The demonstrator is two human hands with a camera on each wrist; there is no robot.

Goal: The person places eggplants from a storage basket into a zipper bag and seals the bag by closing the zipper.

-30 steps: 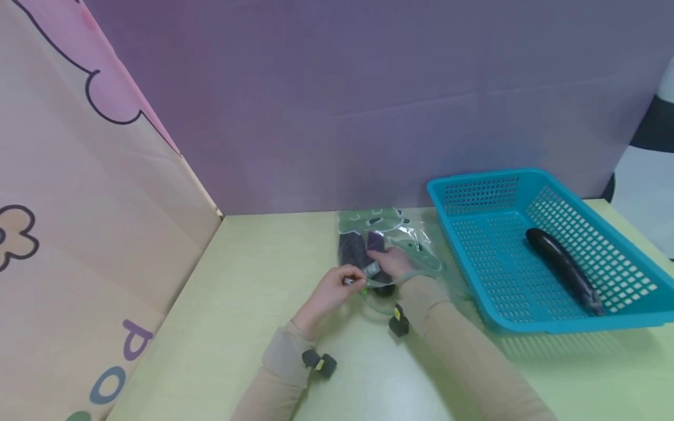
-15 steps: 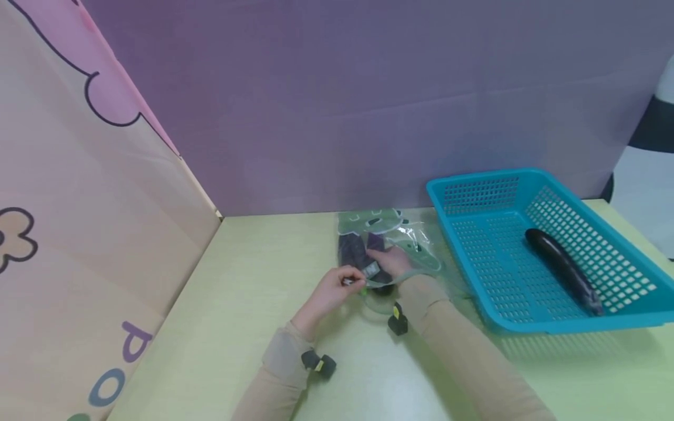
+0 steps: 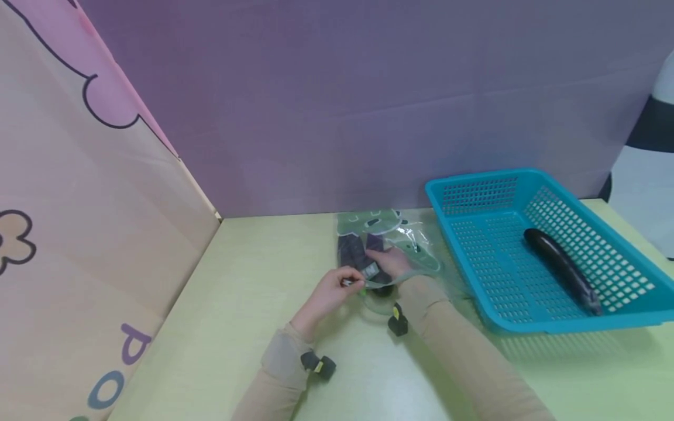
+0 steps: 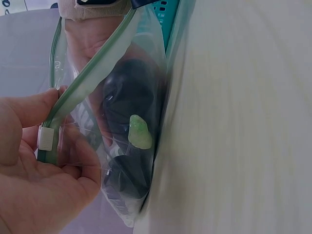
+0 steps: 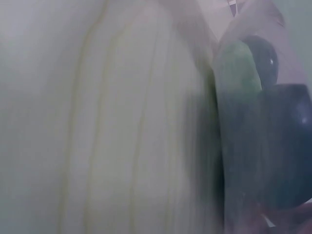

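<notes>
Two bare hands work at one clear plastic bag [image 3: 421,234], thin, shiny and wrinkled, printed with green cartoon shapes. The left hand [image 3: 327,290] pinches the green ribbed rim of its mouth between thumb and fingers, beside one small white slider [image 4: 46,138], smooth and boxy. The right hand [image 3: 395,263] is inside the bag, against smooth dark rounded shapes [image 4: 126,87]; whether its fingers are curled round one, I cannot tell. At least two of these dark shapes lie in the bag, side by side, with one pale green lump [image 4: 140,131] just by them; film and glare blur their outlines.

The bag lies on the pale table [image 3: 237,304], its mouth parted toward the person. Both sleeves [image 3: 463,345] are beige cloth, each with one small black block at the wrist.

Just right of the bag stands one blue plastic basket [image 3: 547,325], its walls pierced by many small square holes. It holds one long, glossy, near-black eggplant [image 3: 560,269], slanting across its floor. Behind hangs one lightly creased purple sheet [image 3: 368,117].
</notes>
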